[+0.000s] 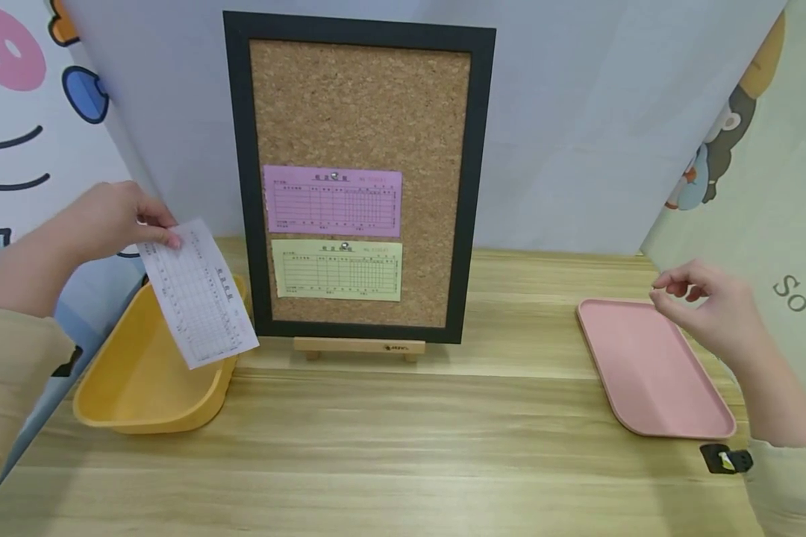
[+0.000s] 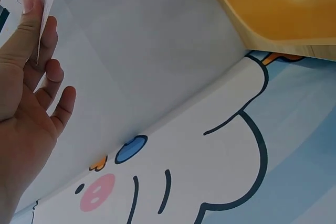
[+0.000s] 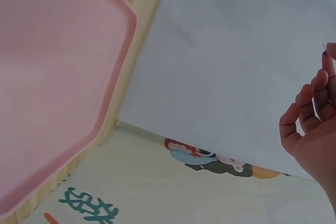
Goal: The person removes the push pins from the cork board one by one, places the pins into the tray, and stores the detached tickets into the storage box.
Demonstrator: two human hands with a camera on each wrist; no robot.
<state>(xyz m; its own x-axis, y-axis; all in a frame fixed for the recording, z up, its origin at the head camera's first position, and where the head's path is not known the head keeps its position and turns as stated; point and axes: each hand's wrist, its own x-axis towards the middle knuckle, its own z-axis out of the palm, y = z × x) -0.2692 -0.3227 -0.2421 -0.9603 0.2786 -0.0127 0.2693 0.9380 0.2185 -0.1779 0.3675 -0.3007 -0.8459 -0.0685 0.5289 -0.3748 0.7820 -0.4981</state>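
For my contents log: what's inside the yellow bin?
In the head view, only bare inner surface shows in the yellow bin; the white slip in the left hand covers its far right part, hiding anything there.

The slip [image 1: 201,298] hangs from the left hand [image 1: 110,224], in front of part of the tub [image 1: 175,418], which sits on the table [image 1: 443,432] lower than that hand. Right of the left hand, between the two hands, stands the board [image 1: 363,112], carrying an upper sheet [image 1: 333,205] directly over a lower sheet [image 1: 339,276]. The tray [image 1: 651,373] lies below the right hand [image 1: 719,306], mostly to its left; a pin [image 3: 324,52] sits at that hand's fingertips.
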